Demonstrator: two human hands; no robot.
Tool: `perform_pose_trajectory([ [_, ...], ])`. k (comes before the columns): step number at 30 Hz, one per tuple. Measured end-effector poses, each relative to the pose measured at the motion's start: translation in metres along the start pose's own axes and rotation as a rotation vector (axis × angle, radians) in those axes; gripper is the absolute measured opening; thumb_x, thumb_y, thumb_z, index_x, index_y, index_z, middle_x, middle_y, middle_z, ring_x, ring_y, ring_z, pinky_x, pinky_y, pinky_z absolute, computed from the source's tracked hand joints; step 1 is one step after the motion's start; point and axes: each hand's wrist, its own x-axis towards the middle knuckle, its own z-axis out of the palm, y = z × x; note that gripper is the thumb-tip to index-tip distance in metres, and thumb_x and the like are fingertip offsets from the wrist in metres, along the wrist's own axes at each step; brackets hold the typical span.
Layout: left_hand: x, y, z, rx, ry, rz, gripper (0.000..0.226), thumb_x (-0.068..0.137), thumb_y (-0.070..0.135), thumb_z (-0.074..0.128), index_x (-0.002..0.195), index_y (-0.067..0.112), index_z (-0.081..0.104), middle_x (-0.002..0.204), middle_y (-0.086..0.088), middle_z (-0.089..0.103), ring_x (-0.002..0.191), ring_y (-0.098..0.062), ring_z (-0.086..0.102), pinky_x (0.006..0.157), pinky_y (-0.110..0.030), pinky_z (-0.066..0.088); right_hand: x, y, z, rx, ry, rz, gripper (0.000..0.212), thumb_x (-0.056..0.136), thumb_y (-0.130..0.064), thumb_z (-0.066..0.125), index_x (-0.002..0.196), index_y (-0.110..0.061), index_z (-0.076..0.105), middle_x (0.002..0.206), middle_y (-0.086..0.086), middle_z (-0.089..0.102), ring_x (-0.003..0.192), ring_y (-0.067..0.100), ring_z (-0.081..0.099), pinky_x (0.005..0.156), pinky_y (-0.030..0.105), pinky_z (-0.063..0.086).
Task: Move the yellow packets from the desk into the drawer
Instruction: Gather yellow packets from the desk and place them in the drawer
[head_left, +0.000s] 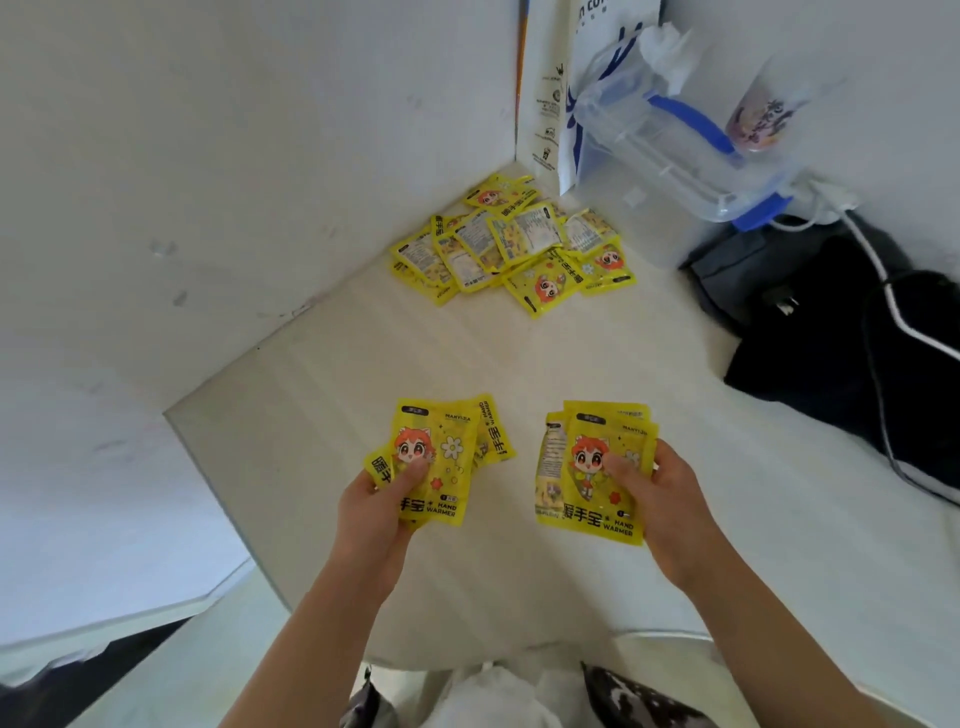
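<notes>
Head view looks down on a pale desk (322, 395) with both of the person's hands raised over its near part, each gripping a small bunch of yellow packets. Left hand (371, 512) has its thumb pressed across the front of the top packet and its fingers curled behind, so it holds the left bunch (436, 457) fanned, with one packet angled out toward the other hand and a corner showing below the thumb. Right hand (662, 499) pinches the right bunch (597, 470) the same way, thumb on the printed cartoon face, fingers wrapped round the outer edge; at least three packets overlap there, one showing its back. The two bunches sit side by side, near each other but apart.

Well beyond both grips, in the corner where the desk meets the white wall, lies a loose pile of packets (511, 247), some face up, some face down. Beyond and outward from the right hand's grip stand a clear plastic container (660, 171) with blue clips and a dark bag (810, 322) crossed by a white cable (862, 244). No drawer shows in this view.
</notes>
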Motion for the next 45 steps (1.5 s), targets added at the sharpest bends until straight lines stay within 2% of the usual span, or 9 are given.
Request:
perform_pose_trajectory([
  [20, -0.124, -0.067, -0.108, 0.296, -0.234, -0.051, 0.023, 0.087, 0.004, 0.065, 0.109, 0.008, 0.068, 0.105, -0.013, 0.074, 0.095, -0.035, 0.07, 0.085, -0.053, 0.055, -0.209, 0.149, 0.005, 0.341, 0.271, -0.097, 0.017, 0.089, -0.01, 0.061, 0.106, -0.013, 0.066, 0.099, 0.01, 0.075, 0.09, 0.032, 0.072, 0.08, 0.051, 0.056],
  [23, -0.14, -0.081, -0.102, 0.347, -0.281, -0.043, 0.023, 0.086, 0.005, 0.066, 0.109, 0.008, 0.069, 0.103, -0.012, 0.074, 0.094, -0.033, 0.071, 0.076, -0.045, 0.059, -0.233, 0.164, -0.012, 0.378, 0.306, -0.119, 0.017, 0.086, -0.014, 0.064, 0.104, -0.014, 0.067, 0.1, 0.012, 0.074, 0.091, 0.034, 0.071, 0.082, 0.054, 0.055],
  [28, -0.168, -0.117, -0.081, 0.415, -0.367, -0.052, 0.026, 0.082, 0.006, 0.07, 0.108, 0.007, 0.069, 0.101, -0.013, 0.075, 0.089, -0.028, 0.073, 0.064, -0.034, 0.059, -0.279, 0.196, -0.049, 0.428, 0.372, -0.153, 0.082, 0.041, -0.052, 0.09, 0.107, -0.011, 0.066, 0.101, 0.014, 0.074, 0.09, 0.034, 0.072, 0.076, 0.05, 0.058],
  [31, -0.192, -0.149, -0.066, 0.462, -0.397, -0.059, 0.03, 0.079, 0.005, 0.072, 0.109, 0.005, 0.069, 0.1, -0.014, 0.074, 0.086, -0.028, 0.073, 0.062, -0.035, 0.058, -0.313, 0.221, -0.079, 0.475, 0.421, -0.154, 0.093, 0.033, -0.057, 0.091, 0.108, -0.009, 0.065, 0.1, 0.013, 0.074, 0.087, 0.031, 0.073, 0.072, 0.045, 0.059],
  [34, -0.221, -0.189, -0.055, 0.505, -0.45, -0.075, 0.028, 0.078, 0.004, 0.072, 0.106, 0.007, 0.071, 0.096, -0.012, 0.075, 0.082, -0.026, 0.073, 0.062, -0.035, 0.059, -0.352, 0.248, -0.111, 0.493, 0.486, -0.158, 0.079, 0.04, -0.053, 0.09, 0.103, -0.012, 0.066, 0.096, 0.013, 0.075, 0.084, 0.029, 0.073, 0.07, 0.044, 0.06],
  [37, -0.255, -0.233, -0.044, 0.574, -0.489, -0.135, 0.028, 0.078, 0.006, 0.073, 0.106, 0.008, 0.071, 0.097, -0.013, 0.075, 0.082, -0.026, 0.073, 0.058, -0.034, 0.057, -0.391, 0.276, -0.145, 0.524, 0.585, -0.148, 0.044, 0.065, -0.032, 0.077, 0.102, -0.011, 0.064, 0.093, 0.012, 0.074, 0.081, 0.028, 0.072, 0.068, 0.042, 0.06],
  [39, -0.273, -0.263, -0.038, 0.614, -0.519, -0.164, 0.032, 0.077, 0.007, 0.074, 0.109, 0.007, 0.07, 0.101, -0.015, 0.074, 0.087, -0.03, 0.072, 0.064, -0.039, 0.058, -0.411, 0.297, -0.166, 0.517, 0.642, -0.13, 0.03, 0.081, -0.019, 0.07, 0.107, -0.008, 0.062, 0.097, 0.013, 0.074, 0.085, 0.03, 0.072, 0.072, 0.045, 0.059],
  [42, -0.303, -0.308, -0.025, 0.656, -0.56, -0.191, 0.027, 0.079, 0.004, 0.072, 0.106, 0.007, 0.071, 0.1, -0.015, 0.074, 0.085, -0.029, 0.072, 0.075, -0.047, 0.058, -0.445, 0.33, -0.201, 0.532, 0.732, -0.109, 0.019, 0.088, -0.013, 0.065, 0.107, -0.01, 0.062, 0.098, 0.013, 0.073, 0.085, 0.028, 0.072, 0.076, 0.046, 0.058],
  [45, -0.334, -0.353, -0.012, 0.696, -0.604, -0.223, 0.023, 0.08, 0.003, 0.071, 0.103, 0.007, 0.071, 0.098, -0.014, 0.075, 0.082, -0.028, 0.073, 0.067, -0.044, 0.06, -0.481, 0.362, -0.233, 0.56, 0.811, -0.101, 0.018, 0.088, -0.014, 0.065, 0.106, -0.013, 0.062, 0.097, 0.011, 0.074, 0.086, 0.028, 0.071, 0.077, 0.047, 0.057],
])
